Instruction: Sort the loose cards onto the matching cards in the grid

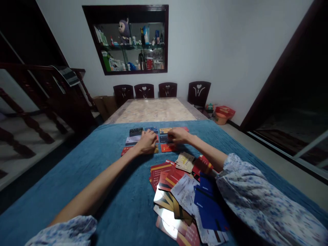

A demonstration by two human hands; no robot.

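Both my arms reach forward over a blue cloth (120, 205) spread on the table. My left hand (147, 141) is curled, knuckles up, resting on the cards laid in rows (134, 135); what its fingers hold is hidden. My right hand (178, 135) is beside it, fingers bent and pinching down at a dark card (164, 139) in the rows. A red card (167, 148) lies just below my right hand. Closer to me, a loose heap of cards (184, 194) in red, white, blue and gold lies under my right forearm.
Beyond the cloth the table's pale marbled top (153, 111) is bare, with several dark wooden chairs (167, 89) along the far side. A glass-shelved wall niche (128, 39) holds bottles and a plush toy. A stair rail (38, 89) stands left; an orange tub (223, 114) sits on the floor right.
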